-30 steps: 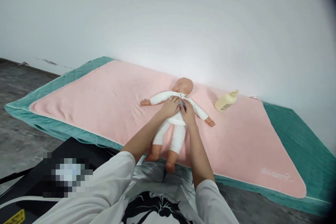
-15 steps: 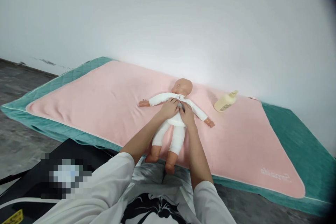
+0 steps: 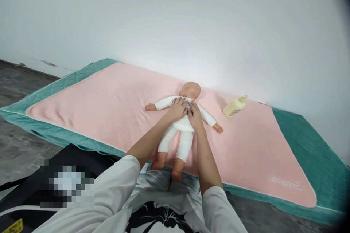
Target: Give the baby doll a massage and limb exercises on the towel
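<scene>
A baby doll (image 3: pixel 183 124) in white clothes lies stretched out on a pink mat (image 3: pixel 109 98), its arms spread and its bare feet toward me. Its head is turned to the left. My left hand (image 3: pixel 177 109) rests on the upper left part of the doll's torso, fingers extended. Beside it, my right hand (image 3: pixel 195 113) lies on the upper right part, its fingers also stretched out. A small greyish patch shows between the two hands; what it is I cannot make out. Neither hand grips anything.
A pale yellow pump bottle (image 3: pixel 234 106) lies or leans on the mat, right of the doll. Beneath the mat is a green quilted mattress (image 3: pixel 298 131) against a white wall (image 3: pixel 175 25). At the lower left stands a black surface (image 3: pixel 62 156) with a blurred-out device.
Both hands have slid slightly up the doll's torso toward its neck, with the fingers spread a little more. The doll and bottle have stayed in place.
</scene>
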Demonstrator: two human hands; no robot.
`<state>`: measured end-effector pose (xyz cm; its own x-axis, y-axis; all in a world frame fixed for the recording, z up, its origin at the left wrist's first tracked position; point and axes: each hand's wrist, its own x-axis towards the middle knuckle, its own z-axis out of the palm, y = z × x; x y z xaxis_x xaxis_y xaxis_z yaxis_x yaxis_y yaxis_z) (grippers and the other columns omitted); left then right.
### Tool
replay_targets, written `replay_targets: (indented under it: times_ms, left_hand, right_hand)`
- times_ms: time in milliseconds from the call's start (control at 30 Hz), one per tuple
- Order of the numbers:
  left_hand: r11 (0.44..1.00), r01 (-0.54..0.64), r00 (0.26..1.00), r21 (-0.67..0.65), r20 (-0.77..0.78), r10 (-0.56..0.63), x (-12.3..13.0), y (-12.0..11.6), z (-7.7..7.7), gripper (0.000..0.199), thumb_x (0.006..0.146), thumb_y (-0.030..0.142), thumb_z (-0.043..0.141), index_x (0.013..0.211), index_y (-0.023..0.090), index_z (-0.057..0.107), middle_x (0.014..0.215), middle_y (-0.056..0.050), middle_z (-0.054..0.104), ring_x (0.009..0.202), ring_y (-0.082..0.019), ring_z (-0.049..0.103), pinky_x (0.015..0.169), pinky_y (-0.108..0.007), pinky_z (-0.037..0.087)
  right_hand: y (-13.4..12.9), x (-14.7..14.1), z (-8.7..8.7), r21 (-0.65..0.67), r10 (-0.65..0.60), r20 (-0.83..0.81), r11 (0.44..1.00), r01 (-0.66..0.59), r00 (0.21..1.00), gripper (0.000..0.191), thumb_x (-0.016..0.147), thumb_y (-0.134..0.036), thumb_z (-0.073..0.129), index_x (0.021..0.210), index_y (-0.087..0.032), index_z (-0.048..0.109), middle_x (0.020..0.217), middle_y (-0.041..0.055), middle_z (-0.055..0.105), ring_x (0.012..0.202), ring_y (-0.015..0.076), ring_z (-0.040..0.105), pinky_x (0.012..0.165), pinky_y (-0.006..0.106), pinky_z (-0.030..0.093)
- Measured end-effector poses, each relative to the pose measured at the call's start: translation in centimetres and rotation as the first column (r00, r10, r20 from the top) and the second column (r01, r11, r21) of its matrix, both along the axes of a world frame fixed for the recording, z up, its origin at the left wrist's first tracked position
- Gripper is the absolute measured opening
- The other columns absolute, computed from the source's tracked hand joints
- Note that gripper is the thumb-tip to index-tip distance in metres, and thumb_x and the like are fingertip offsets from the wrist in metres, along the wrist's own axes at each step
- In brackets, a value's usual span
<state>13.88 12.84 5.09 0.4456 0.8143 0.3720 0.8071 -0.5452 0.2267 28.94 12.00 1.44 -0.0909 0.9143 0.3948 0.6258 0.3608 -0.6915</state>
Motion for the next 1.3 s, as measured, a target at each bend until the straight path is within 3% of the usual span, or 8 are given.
replay_targets:
  times_ms: [367, 667, 967, 1300]
  left_hand:
    - [1.000, 0.029, 1.000, -0.010, -0.001, -0.029, 0.1, 0.4, -0.5, 0.044, 0.094, 0.028, 0.041, 0.133, 0.010, 0.053, 0.138, -0.015, 0.054, 0.129, -0.030, 0.044, 0.113, -0.045, 0.030]
    - [1.000, 0.006, 0.999, -0.013, -0.039, -0.006, 0.4, 0.3, -0.9, 0.042, 0.094, 0.025, 0.041, 0.131, 0.011, 0.056, 0.138, -0.015, 0.054, 0.129, -0.029, 0.045, 0.113, -0.046, 0.029]
    - [0.999, -0.036, 0.999, -0.009, -0.014, 0.036, 0.8, -0.1, -1.4, 0.044, 0.094, 0.024, 0.040, 0.133, 0.012, 0.054, 0.140, -0.014, 0.053, 0.134, -0.030, 0.041, 0.116, -0.049, 0.026]
    - [0.998, 0.045, 0.993, -0.054, 0.107, -0.039, -0.3, -0.6, -1.3, 0.042, 0.093, 0.025, 0.043, 0.133, 0.017, 0.054, 0.145, -0.012, 0.048, 0.140, -0.029, 0.036, 0.117, -0.052, 0.025]
  right_hand:
    - [0.5, 0.1, -0.2, 0.005, 0.028, -0.017, 1.000, -0.028, 0.999, 0.047, 0.089, -0.025, 0.040, 0.130, -0.010, 0.057, 0.138, 0.0161, 0.055, 0.132, 0.0252, 0.047, 0.118, 0.045, 0.031]
    - [0.4, 0.1, -0.3, -0.038, 0.019, -0.014, 0.999, -0.019, 1.000, 0.045, 0.089, -0.026, 0.042, 0.129, -0.014, 0.060, 0.134, 0.0120, 0.060, 0.130, 0.0259, 0.050, 0.116, 0.047, 0.033]
    - [0.5, 0.0, -0.8, -0.044, 0.012, 0.030, 0.999, -0.011, 0.999, 0.047, 0.090, -0.025, 0.038, 0.131, -0.013, 0.058, 0.138, 0.0119, 0.058, 0.135, 0.0248, 0.045, 0.120, 0.047, 0.027]
    - [-0.2, -0.2, -0.9, -0.016, -0.014, 0.007, 1.000, 0.014, 1.000, 0.048, 0.094, -0.032, 0.035, 0.132, -0.012, 0.057, 0.142, 0.0131, 0.053, 0.139, 0.0230, 0.040, 0.120, 0.046, 0.026]
